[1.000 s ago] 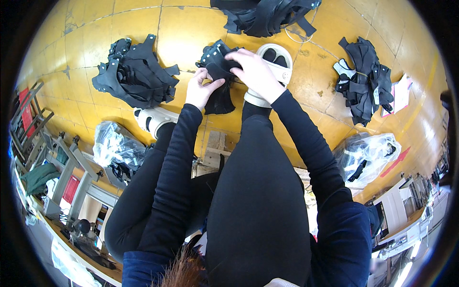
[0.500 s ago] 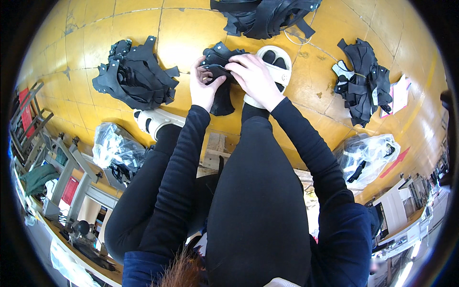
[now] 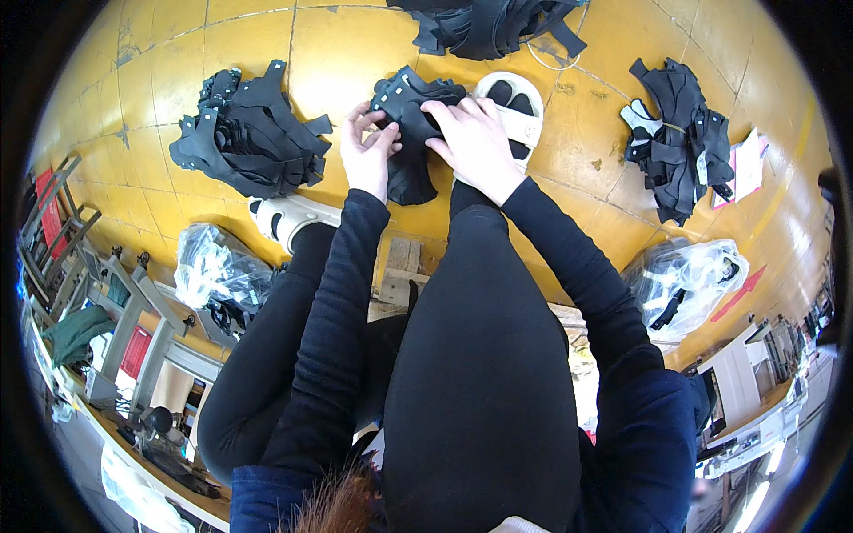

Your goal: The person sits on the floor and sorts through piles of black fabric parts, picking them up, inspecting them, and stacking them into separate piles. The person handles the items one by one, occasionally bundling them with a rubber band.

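A small stack of black cut fabric pieces with little pale labels lies on the floor between my feet. At its left edge my left hand has its fingers curled, with thumb and fingertips close together on the edge of a piece. From the right, my right hand rests over the stack, its fingers stretched and the thumb apart. The undersides of the right fingers are hidden. Just beside that hand is my right foot in a pale clog.
Larger piles of black pieces lie at the left, the top and the right, the right one tied. Clear plastic bags flank my legs. A paper sheet lies at the far right. Metal frames stand at the lower left.
Both hands have shifted slightly on the stack. The gathered top piece now lies flatter, my right thumb stands further from the fingers, and the left fingers have drawn back to the edge.
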`<state>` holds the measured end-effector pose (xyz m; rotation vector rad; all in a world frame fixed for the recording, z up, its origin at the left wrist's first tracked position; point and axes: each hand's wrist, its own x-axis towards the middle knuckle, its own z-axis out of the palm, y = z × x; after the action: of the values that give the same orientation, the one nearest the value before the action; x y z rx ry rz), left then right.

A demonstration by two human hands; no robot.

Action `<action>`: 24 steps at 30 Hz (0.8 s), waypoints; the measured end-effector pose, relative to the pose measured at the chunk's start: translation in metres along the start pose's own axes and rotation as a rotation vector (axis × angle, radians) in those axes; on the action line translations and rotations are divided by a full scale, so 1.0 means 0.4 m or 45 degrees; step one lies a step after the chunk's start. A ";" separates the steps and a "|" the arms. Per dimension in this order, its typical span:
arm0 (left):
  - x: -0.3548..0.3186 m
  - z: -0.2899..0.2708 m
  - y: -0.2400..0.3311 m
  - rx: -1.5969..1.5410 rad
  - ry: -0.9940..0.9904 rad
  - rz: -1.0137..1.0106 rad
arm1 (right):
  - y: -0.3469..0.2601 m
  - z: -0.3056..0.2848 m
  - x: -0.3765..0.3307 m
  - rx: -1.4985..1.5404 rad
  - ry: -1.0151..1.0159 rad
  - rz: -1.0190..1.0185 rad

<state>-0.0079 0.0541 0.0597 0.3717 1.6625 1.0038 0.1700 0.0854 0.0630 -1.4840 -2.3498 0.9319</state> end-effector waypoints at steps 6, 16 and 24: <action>0.040 0.009 0.023 0.911 -0.114 0.508 | 0.019 -0.023 0.005 0.276 -0.240 -0.237; 0.085 0.025 0.015 1.137 -0.152 0.644 | 0.034 -0.081 -0.025 0.507 -0.319 -0.265; 0.059 0.018 0.052 1.117 -0.276 0.963 | 0.020 -0.066 -0.022 0.492 -0.153 -0.231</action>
<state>-0.0146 0.0858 0.0604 1.7192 1.7069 0.6389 0.1929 0.0907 0.0797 -1.0752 -2.1720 1.3614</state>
